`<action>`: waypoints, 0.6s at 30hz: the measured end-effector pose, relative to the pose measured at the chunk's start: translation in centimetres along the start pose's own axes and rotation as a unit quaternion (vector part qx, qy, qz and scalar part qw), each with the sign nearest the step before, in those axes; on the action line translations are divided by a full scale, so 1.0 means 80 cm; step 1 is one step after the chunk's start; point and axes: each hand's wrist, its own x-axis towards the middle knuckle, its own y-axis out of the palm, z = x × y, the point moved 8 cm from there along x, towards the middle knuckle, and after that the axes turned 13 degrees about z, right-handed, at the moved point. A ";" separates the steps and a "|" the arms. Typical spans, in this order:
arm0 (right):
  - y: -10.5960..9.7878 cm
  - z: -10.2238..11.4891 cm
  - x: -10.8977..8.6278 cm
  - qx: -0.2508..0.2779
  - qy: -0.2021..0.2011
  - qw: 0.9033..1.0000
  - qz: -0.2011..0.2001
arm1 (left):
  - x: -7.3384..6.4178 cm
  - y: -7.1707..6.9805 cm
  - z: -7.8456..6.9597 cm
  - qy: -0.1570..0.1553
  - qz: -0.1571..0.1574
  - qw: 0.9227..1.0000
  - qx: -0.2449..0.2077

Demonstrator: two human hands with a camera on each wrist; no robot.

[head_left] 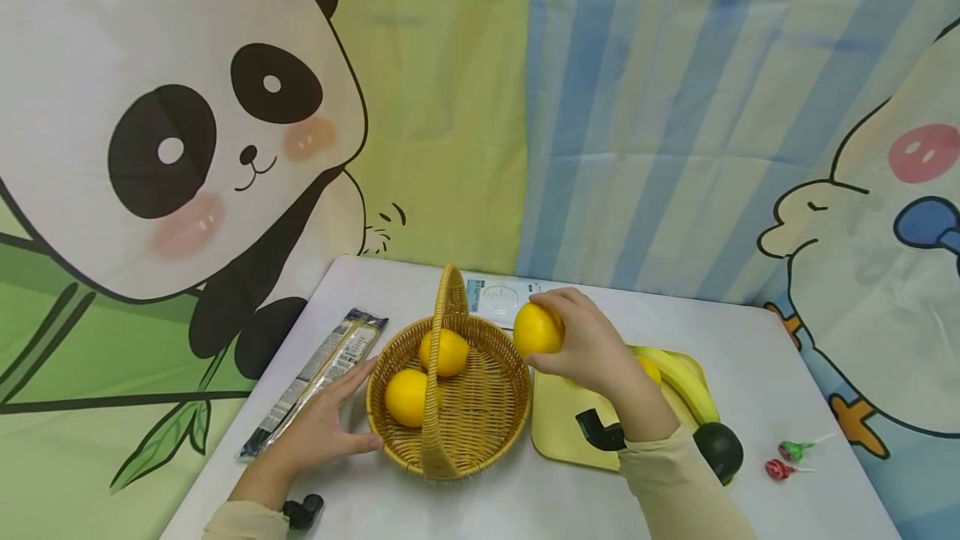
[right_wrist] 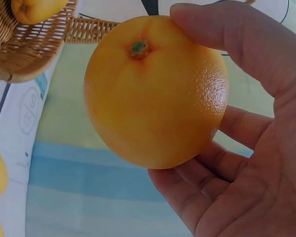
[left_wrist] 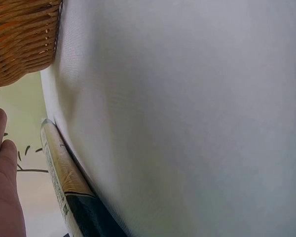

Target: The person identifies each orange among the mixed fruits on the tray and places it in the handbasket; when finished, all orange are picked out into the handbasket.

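My right hand (head_left: 592, 348) holds an orange (head_left: 536, 329) in the air by the basket's right rim. Thumb and fingers sit on opposite sides of the fruit; in the right wrist view its green stem end (right_wrist: 139, 48) shows. The round wicker basket (head_left: 487, 407) has a tall arched handle (head_left: 432, 390). Two more oranges lie inside it on the left, one at the front (head_left: 405, 398) and one farther back (head_left: 448, 352). At the basket's left side is my left hand (head_left: 318, 427), fingers extended, fingertips and thumb right at the rim.
Right of the basket a yellow tray (head_left: 570, 427) bears a banana (head_left: 686, 382), a partly hidden orange fruit (head_left: 648, 369) and a dark green round fruit (head_left: 718, 450). Two lollipops (head_left: 780, 469) lie farther right. A long packet (head_left: 352, 344) lies left, a flat blue-white packet (head_left: 498, 298) behind.
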 end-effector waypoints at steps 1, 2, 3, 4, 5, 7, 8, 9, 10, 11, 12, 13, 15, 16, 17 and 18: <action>0.002 0.002 0.003 0.003 -0.001 1.000 0.003 | 0.000 0.000 0.000 -0.001 0.000 1.000 0.000; 0.005 0.005 0.007 0.003 -0.002 1.000 0.007 | 0.000 0.000 0.000 -0.002 0.001 1.000 0.000; 0.008 0.006 0.010 0.005 -0.003 1.000 0.012 | -0.001 -0.001 0.000 -0.003 0.001 1.000 0.000; 0.011 0.008 0.014 0.005 -0.003 1.000 0.017 | -0.001 -0.001 0.000 -0.004 0.001 1.000 0.001; 0.014 0.009 0.017 0.005 -0.003 1.000 0.021 | -0.001 -0.001 0.000 -0.004 0.001 1.000 0.001; 0.020 0.012 0.024 0.002 -0.002 1.000 0.031 | -0.001 -0.001 0.000 -0.006 0.002 1.000 0.000; 0.024 0.014 0.027 0.000 -0.001 0.999 0.035 | -0.001 -0.001 0.000 -0.007 0.003 1.000 -0.001; 0.027 0.015 0.031 -0.003 0.000 0.999 0.039 | -0.001 0.000 0.000 -0.008 0.005 1.000 -0.001; 0.030 0.016 0.034 -0.006 0.001 0.999 0.042 | -0.001 0.000 0.000 -0.008 0.006 1.000 -0.002; 0.034 0.018 0.037 -0.007 0.001 0.999 0.045 | -0.001 0.000 0.000 -0.009 0.007 1.000 -0.003; 0.037 0.019 0.039 -0.008 0.000 0.999 0.049 | -0.001 0.000 0.000 -0.010 0.007 1.000 -0.004; 0.041 0.020 0.042 -0.009 0.000 0.999 0.052 | -0.001 0.000 0.000 -0.010 0.008 1.000 -0.004; 0.048 0.022 0.048 -0.011 -0.001 0.998 0.057 | -0.001 0.000 -0.001 -0.012 0.007 1.000 -0.004; 0.051 0.023 0.051 -0.012 -0.002 0.998 0.059 | -0.001 -0.001 -0.001 -0.011 0.005 1.000 -0.004; 0.054 0.024 0.053 -0.012 -0.002 0.998 0.060 | -0.001 -0.001 -0.003 -0.010 0.004 1.000 -0.002; 0.057 0.024 0.056 -0.012 -0.001 0.998 0.061 | -0.001 -0.001 -0.003 -0.010 0.003 1.000 -0.001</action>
